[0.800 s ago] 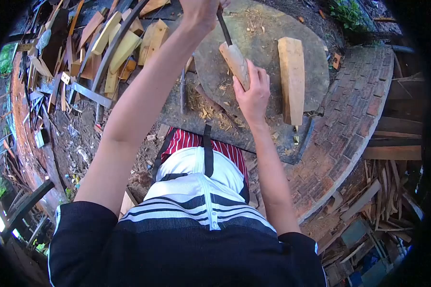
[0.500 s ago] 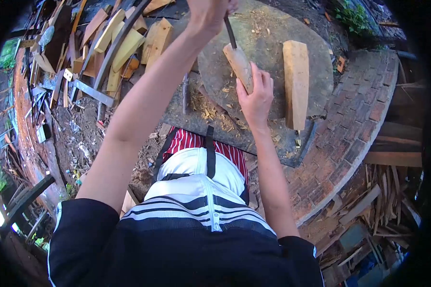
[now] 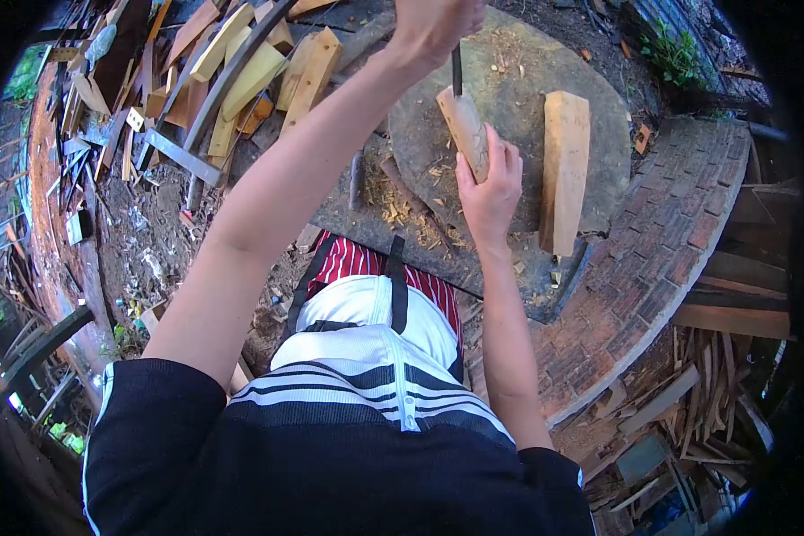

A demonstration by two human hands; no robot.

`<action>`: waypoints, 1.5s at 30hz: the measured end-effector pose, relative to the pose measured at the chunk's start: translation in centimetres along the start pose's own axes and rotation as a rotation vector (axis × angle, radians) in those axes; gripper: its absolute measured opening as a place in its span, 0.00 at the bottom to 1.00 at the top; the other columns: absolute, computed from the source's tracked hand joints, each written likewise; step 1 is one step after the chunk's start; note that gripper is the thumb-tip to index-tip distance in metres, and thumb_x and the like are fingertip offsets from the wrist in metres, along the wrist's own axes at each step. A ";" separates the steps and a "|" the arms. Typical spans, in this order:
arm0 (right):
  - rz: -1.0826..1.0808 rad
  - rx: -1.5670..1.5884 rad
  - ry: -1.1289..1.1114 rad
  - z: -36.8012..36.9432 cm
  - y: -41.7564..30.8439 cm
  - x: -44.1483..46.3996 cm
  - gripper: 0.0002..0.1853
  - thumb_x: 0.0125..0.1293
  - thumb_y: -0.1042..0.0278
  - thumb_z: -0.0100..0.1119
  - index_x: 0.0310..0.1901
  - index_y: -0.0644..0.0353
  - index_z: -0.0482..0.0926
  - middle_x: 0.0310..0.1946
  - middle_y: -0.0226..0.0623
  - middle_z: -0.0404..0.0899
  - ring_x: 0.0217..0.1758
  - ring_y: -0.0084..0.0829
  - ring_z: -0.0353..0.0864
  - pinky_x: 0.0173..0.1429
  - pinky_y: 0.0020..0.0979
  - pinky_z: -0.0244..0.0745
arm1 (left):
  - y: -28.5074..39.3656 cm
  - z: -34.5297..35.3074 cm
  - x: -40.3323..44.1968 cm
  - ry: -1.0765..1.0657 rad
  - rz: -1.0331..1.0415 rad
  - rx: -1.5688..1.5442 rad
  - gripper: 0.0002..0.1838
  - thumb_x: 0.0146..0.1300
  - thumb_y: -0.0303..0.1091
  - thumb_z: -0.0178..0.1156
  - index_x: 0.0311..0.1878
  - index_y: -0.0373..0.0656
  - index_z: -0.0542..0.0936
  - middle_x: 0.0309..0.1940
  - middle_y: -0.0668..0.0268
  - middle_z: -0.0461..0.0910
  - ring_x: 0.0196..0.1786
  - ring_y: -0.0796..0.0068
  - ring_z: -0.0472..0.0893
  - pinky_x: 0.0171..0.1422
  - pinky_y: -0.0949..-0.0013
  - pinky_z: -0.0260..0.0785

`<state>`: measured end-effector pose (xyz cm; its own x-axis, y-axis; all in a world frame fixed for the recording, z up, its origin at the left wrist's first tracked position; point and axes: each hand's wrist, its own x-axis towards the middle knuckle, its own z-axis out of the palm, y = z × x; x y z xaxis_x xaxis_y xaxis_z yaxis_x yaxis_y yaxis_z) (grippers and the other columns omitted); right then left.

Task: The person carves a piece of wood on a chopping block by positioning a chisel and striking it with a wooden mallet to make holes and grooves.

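Note:
My left hand (image 3: 438, 27), partly cut off by the top edge, is closed at the upper end of a narrow dark metal rod (image 3: 456, 70). The rod's lower end meets the top of a pale, rounded wooden piece (image 3: 464, 129); whether it enters the wood I cannot tell. My right hand (image 3: 493, 183) is wrapped round the lower part of that piece and holds it tilted above a round stump top (image 3: 509, 67). To the right, a thick, tapered wood block (image 3: 565, 170) lies on the stump.
Wood chips (image 3: 397, 207) and a strip of bark (image 3: 411, 189) lie left of my right hand. Offcuts (image 3: 313, 76) are heaped at the upper left, near a hammer-like metal tool (image 3: 183, 156). A curved brick edging (image 3: 661, 241) runs along the right, with stacked planks (image 3: 732, 319) beyond.
The view has shifted, so the stump and blocks sit a little lower and further right. Both hands keep hold of the rod and the wooden piece, and the rod looks more upright.

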<state>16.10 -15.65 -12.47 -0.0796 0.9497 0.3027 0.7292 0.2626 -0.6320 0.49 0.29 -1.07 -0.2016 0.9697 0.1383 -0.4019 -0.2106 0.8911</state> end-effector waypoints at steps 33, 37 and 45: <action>-0.005 0.013 0.031 0.0 -0.2 0.0 0.32 0.60 0.71 0.73 0.67 0.57 0.76 0.50 0.48 0.78 0.54 0.52 0.79 0.59 0.49 0.76 | 0.2 0.1 -0.3 0.008 0.042 0.005 0.15 0.71 0.34 0.64 0.27 0.44 0.74 0.16 0.74 0.70 0.14 0.85 0.66 0.17 0.74 0.55; -0.007 0.020 0.037 -0.1 -0.3 0.1 0.32 0.60 0.71 0.73 0.67 0.57 0.76 0.50 0.48 0.78 0.54 0.52 0.79 0.59 0.48 0.76 | 0.2 0.1 -0.3 0.018 0.039 0.028 0.16 0.71 0.34 0.64 0.25 0.45 0.74 0.15 0.75 0.70 0.13 0.85 0.65 0.17 0.74 0.55; -0.005 0.021 0.035 -0.1 -0.3 0.1 0.31 0.60 0.71 0.73 0.67 0.57 0.76 0.49 0.48 0.78 0.53 0.52 0.79 0.58 0.48 0.76 | 0.2 -0.1 -0.2 0.051 0.053 0.067 0.16 0.71 0.35 0.65 0.26 0.46 0.74 0.14 0.76 0.69 0.13 0.85 0.66 0.16 0.74 0.55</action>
<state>15.93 -15.64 -12.15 -0.0590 0.9418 0.3308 0.7142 0.2714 -0.6452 0.39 0.03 -0.97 -0.2667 0.9495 0.1652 -0.3294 -0.2509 0.9103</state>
